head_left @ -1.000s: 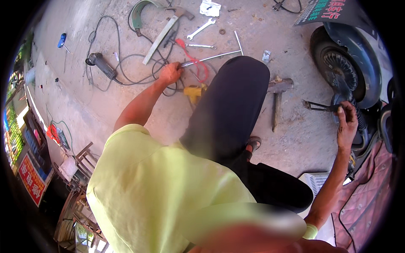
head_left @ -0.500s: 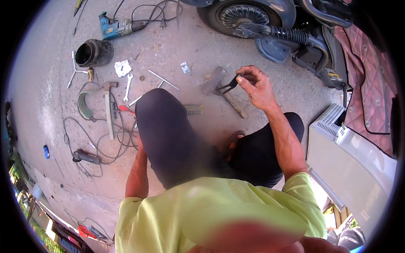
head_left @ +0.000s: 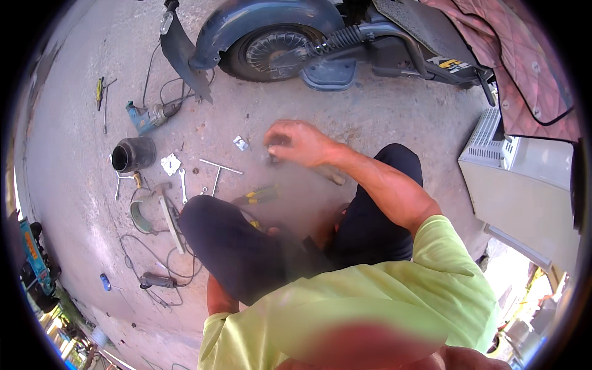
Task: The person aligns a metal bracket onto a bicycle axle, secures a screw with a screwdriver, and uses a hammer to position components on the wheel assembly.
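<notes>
My right hand [head_left: 299, 143] is low over the floor in front of my knees, its fingers curled round a dark metal piece [head_left: 275, 150] that they mostly hide. Beneath my right wrist shows the wooden handle [head_left: 332, 175] of a hammer lying on the floor; its head is covered by my hand. My left forearm [head_left: 220, 298] goes down beside my left thigh, and the left hand is hidden behind the leg. Between my knees and the right hand lie yellow-handled pliers [head_left: 256, 195]. A T-shaped wrench [head_left: 217, 169] is to their left.
At the left lie a spanner [head_left: 183, 186], a pale-handled hammer [head_left: 171, 223], a curved green piece [head_left: 139, 217], a corded grinder [head_left: 157, 281], a black pot [head_left: 134, 154] and a drill [head_left: 147, 117]. A motor scooter [head_left: 336, 74] stands ahead, a white appliance [head_left: 524, 185] at right.
My right hand has moved left and down, from holding up a black forked piece to beside the hammer. The whole view has shifted, showing more of the scooter.
</notes>
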A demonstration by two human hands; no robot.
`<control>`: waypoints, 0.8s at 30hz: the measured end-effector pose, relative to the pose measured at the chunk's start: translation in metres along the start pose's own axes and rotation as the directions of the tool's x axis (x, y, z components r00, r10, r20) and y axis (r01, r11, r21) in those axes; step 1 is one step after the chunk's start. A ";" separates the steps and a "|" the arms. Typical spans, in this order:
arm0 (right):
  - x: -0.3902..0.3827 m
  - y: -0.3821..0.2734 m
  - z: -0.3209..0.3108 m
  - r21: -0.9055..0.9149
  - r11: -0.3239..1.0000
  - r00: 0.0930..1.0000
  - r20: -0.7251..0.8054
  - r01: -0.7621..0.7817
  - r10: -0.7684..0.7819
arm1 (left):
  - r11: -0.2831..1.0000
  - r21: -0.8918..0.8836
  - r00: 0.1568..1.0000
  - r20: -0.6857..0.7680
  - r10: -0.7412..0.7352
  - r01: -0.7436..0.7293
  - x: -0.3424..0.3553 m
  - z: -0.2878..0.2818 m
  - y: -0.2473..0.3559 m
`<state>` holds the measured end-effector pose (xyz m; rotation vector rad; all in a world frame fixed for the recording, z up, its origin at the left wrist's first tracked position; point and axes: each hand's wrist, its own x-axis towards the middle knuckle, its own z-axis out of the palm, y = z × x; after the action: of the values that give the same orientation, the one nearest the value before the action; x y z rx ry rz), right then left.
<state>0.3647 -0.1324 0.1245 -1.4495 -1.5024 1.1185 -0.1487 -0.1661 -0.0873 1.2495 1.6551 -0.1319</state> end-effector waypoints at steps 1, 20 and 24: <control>-0.004 0.001 -0.004 0.002 1.000 1.000 0.002 -0.005 0.005 | 1.000 -0.004 1.000 0.004 0.002 -0.002 -0.001 0.001 0.003; -0.038 0.029 -0.040 -0.104 0.993 0.998 -0.034 0.052 -0.055 | 1.000 -0.007 0.999 0.034 -0.030 0.031 -0.023 -0.014 0.032; -0.039 0.028 -0.046 -0.081 0.991 0.993 -0.050 0.107 -0.111 | 1.000 0.002 0.998 0.063 -0.025 0.024 -0.022 -0.019 0.044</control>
<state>0.4198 -0.1685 0.1152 -1.4208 -1.5829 0.9567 -0.1282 -0.1487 -0.0419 1.2148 1.6170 -0.1857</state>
